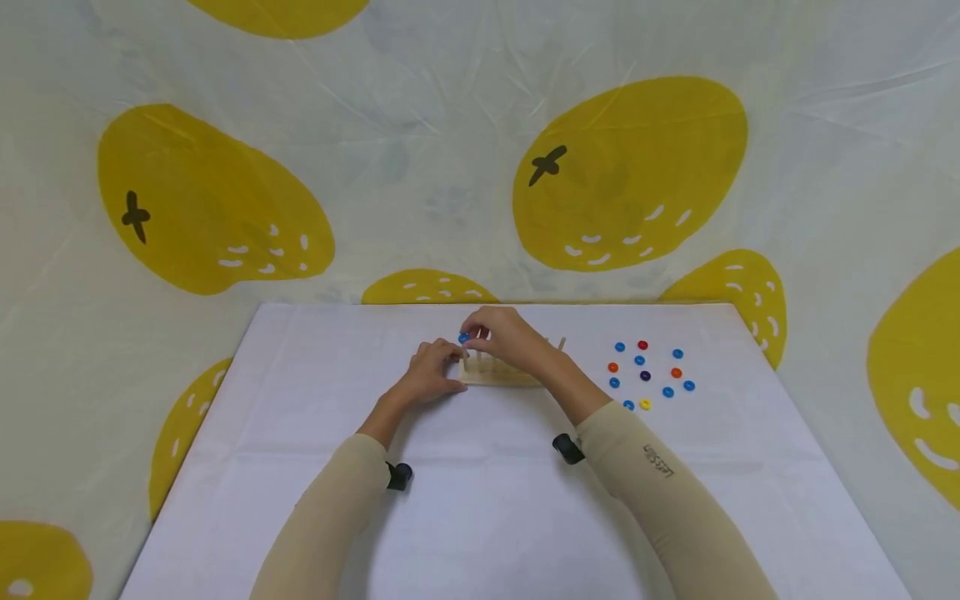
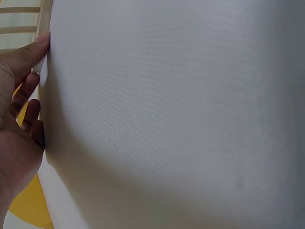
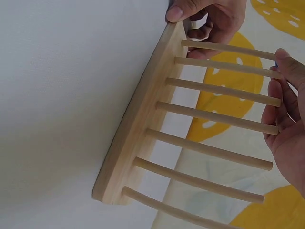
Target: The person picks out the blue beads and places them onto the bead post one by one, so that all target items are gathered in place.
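Observation:
A pale wooden peg stand [image 1: 501,378] sits near the table's far edge, its row of upright pegs [image 3: 214,118] rising from a long base [image 3: 138,138]. My left hand [image 1: 429,375] grips the left end of that base, thumb on the near side and other fingers round the end. Up at the top of the leftmost peg, my right hand [image 1: 504,335] pinches a small blue ring [image 1: 462,338] between thumb and fingers. In the right wrist view the ring is mostly hidden by the thumb, so whether it is round the peg tip cannot be told.
Several small rings lie scattered on the white table [image 1: 480,500] to the right of the stand: blue ones [image 1: 640,361], a red one [image 1: 642,345], orange ones [image 1: 677,372], a dark purple one [image 1: 646,376] and a yellow one [image 1: 646,404]. A patterned cloth [image 1: 420,200] hangs behind the table.

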### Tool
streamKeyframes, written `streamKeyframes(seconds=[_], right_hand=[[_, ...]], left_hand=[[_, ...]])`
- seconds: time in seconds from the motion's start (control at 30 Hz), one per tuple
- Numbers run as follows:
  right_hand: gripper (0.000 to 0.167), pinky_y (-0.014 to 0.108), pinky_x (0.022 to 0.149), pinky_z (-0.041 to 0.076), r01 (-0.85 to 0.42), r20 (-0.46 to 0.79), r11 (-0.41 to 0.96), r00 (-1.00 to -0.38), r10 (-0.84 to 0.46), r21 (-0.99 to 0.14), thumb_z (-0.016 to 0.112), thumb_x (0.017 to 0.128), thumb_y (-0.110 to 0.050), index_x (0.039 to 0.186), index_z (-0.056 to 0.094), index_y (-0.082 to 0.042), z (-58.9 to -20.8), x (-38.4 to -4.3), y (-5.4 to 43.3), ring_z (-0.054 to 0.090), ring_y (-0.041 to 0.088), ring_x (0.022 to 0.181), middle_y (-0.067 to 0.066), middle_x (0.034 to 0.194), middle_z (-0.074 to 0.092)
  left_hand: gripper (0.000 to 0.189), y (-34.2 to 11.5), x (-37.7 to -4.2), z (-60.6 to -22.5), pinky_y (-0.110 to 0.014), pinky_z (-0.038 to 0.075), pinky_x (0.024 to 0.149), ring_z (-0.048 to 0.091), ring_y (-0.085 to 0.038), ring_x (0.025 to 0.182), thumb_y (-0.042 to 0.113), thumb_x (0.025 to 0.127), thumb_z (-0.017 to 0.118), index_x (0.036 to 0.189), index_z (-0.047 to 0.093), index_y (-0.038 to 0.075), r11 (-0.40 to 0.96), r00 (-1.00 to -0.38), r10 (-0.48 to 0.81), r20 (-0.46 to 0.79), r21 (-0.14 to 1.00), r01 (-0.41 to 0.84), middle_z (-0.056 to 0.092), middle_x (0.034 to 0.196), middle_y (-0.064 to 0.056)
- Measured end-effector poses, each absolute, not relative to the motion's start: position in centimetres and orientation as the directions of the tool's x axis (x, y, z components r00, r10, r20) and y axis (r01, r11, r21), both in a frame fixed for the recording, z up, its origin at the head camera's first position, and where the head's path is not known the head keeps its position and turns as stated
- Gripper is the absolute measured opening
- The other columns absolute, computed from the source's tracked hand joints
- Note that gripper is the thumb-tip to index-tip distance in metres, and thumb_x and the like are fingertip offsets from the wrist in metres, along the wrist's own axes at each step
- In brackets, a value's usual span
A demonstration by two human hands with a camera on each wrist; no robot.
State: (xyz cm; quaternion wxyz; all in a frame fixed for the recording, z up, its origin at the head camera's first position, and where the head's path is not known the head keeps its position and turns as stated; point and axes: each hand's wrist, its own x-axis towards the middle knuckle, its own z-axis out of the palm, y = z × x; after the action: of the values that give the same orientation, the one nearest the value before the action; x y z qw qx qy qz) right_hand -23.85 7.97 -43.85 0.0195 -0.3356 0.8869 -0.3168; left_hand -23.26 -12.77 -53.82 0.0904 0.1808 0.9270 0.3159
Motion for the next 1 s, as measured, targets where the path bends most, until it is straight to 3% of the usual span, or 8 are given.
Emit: streamKeyframes(seconds=[0.2, 1.0], right_hand=[[0.020, 0.029, 0.083, 0.056, -0.579, 0.157, 0.596, -0.778, -0.609, -0.556, 0.078, 0.092, -0.013, 0.110, 0.076, -0.005, -44.20, -23.80, 7.94, 0.068, 0.017, 0.090, 0.005, 0.098, 0.075], [0.020, 0.031, 0.085, 0.057, -0.567, 0.146, 0.598, -0.783, -0.605, -0.566, 0.077, 0.093, -0.010, 0.112, 0.075, -0.004, -44.13, -23.60, 8.22, 0.069, 0.018, 0.092, 0.006, 0.100, 0.076]], left_hand=[[0.050, -12.69, -23.13, -53.70, -0.045, 0.037, 0.099, 0.046, -0.027, 0.114, 0.025, 0.080, 0.091, 0.122, 0.067, 0.014, 0.739, -0.916, 0.397, -0.054, 0.611, 0.285, 0.062, 0.122, -0.005], [0.045, -12.48, -22.91, -53.29, -0.046, 0.037, 0.099, 0.047, -0.027, 0.114, 0.024, 0.080, 0.091, 0.118, 0.068, 0.016, 0.730, -0.919, 0.391, -0.042, 0.623, 0.282, 0.063, 0.121, -0.005]])
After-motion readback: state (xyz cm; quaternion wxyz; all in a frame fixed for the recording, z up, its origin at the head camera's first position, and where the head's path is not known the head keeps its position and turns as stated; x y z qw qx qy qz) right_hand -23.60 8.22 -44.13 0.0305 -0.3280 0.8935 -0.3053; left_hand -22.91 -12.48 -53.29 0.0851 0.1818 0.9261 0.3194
